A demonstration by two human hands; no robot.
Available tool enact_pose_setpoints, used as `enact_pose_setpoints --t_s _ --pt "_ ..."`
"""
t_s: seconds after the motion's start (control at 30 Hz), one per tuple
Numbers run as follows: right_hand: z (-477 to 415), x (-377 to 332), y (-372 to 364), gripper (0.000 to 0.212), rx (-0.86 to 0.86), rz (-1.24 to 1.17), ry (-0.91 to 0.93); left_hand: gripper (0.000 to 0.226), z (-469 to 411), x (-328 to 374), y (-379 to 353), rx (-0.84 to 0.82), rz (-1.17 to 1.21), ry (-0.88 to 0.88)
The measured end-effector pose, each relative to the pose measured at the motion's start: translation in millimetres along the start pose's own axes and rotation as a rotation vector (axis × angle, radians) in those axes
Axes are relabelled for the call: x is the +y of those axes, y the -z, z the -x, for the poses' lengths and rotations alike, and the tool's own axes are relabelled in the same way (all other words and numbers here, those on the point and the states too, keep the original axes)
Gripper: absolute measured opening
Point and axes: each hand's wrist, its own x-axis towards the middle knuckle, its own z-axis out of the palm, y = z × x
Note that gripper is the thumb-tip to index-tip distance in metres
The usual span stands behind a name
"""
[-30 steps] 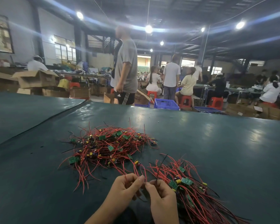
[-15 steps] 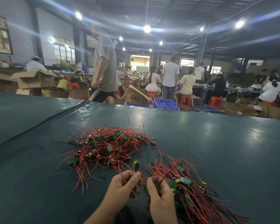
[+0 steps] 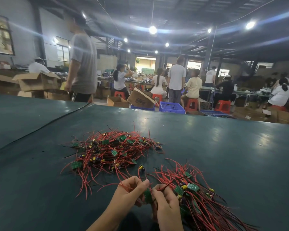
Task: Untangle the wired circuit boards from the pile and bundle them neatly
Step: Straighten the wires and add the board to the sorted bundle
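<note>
At the near edge of the dark green table mat point(image 3: 223, 155), both my hands work close together, almost touching.

Left hand point(image 3: 130, 192): fingers curled, thumb pressed forward. It grips a small green circuit board point(image 3: 147, 195) at its left edge. A red wire crosses its knuckles.

Right hand point(image 3: 167, 202): fingers curled, a narrow pinch at the tips on a thin red lead point(image 3: 165, 185). The lead runs up and to the right towards the bundle. Whether it belongs to the held board I cannot tell.

Held board: it stands between the two hands, long axis running away from me, far end up by my left thumb. Its lower end is hidden behind my fingers.

Sorted bundle of red-wired boards point(image 3: 198, 197): it lies just right of my right hand, touching it. The green boards and yellow capacitors are gathered at the far-left end; the wires trail towards me and to the right, so the long axis is diagonal.

Tangled pile of red wires and green boards point(image 3: 110, 150): it lies beyond my left hand, wires pointing every way, with no single axis.

One loose board with a yellow capacitor point(image 3: 141, 168) lies between pile and bundle.

Beyond the table: a person in a grey T-shirt point(image 3: 83, 64), a blue plastic crate point(image 3: 172, 107), and seated workers on red stools point(image 3: 191, 104).
</note>
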Motion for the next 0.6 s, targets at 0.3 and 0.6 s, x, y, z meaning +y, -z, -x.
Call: enact_pose_setpoints --t_s 0.3,0.6 --pt "-2.3 2.4 0.6 0.014 0.050 0.000 0.078 0.039 0.9 -0.8 -2.3 -0.119 0.041 0.183" --pt "0.2 -0.3 -1.9 0.014 0.027 -0.001 0.020 0.055 -1.8 -1.3 -2.4 -0.096 0.065 0.312"
